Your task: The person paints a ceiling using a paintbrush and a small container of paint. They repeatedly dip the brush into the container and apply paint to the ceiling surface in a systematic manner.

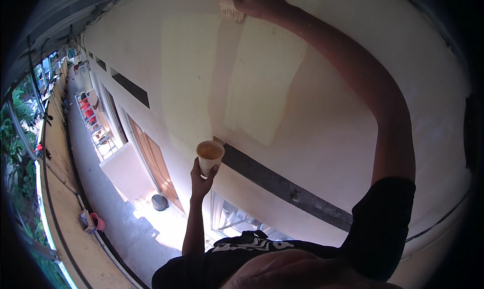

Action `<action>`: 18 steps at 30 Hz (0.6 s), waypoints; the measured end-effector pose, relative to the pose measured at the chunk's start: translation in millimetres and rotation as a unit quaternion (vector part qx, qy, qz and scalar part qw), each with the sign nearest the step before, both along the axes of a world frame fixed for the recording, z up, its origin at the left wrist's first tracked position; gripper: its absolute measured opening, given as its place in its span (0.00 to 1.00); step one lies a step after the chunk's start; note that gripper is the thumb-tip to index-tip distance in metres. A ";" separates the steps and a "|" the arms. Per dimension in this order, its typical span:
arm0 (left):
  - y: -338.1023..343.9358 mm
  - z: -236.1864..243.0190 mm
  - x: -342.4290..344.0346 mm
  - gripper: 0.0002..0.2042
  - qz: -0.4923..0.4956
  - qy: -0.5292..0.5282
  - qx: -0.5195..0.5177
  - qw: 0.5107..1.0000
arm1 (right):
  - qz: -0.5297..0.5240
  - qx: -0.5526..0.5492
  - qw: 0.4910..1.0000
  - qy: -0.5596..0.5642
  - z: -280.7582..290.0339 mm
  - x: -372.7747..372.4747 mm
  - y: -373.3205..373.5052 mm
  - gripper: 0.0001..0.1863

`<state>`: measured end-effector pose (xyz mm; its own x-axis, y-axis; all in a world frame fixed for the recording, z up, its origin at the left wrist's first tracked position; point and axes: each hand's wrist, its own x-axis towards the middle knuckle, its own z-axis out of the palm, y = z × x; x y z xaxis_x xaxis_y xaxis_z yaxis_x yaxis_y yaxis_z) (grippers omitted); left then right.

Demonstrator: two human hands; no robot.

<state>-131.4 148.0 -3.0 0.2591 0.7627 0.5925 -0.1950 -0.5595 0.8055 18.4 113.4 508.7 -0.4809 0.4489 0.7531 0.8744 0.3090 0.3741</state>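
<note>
High up at the top edge of the head view, my right hand [256, 2] is closed around a paintbrush [231, 11]. Its pale bristles point down and lie against the wall [333, 82]. Below the brush, light yellowish patches with a darker strip between them mark the wall. Lower and to the left, my left hand [201, 183] is wrapped around the base of a pale cup [210, 163]. The cup is held close to upright, with a tan liquid inside.
A dark ledge [287, 184] slants down the wall to the right of the cup. Down the walkway [108, 188] at left are a brown door [154, 155], a dark round pot [159, 202], a pink bucket [97, 221], a metal ladder [96, 130] and a person in red [86, 107].
</note>
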 end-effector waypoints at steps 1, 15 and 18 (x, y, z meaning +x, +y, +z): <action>1.2 -2.5 -6.9 0.22 0.013 0.000 -0.009 1.000 | 0.030 0.016 0.999 0.020 26.9 8.1 20.7 0.34; -8.0 -5.4 25.2 0.22 -0.040 0.013 -0.027 0.999 | -0.014 0.124 0.898 -0.422 81.1 25.4 23.6 0.11; -3.8 -0.3 20.0 0.23 -0.029 0.022 -0.018 0.999 | -0.054 0.204 0.841 -0.499 67.4 40.4 40.4 0.09</action>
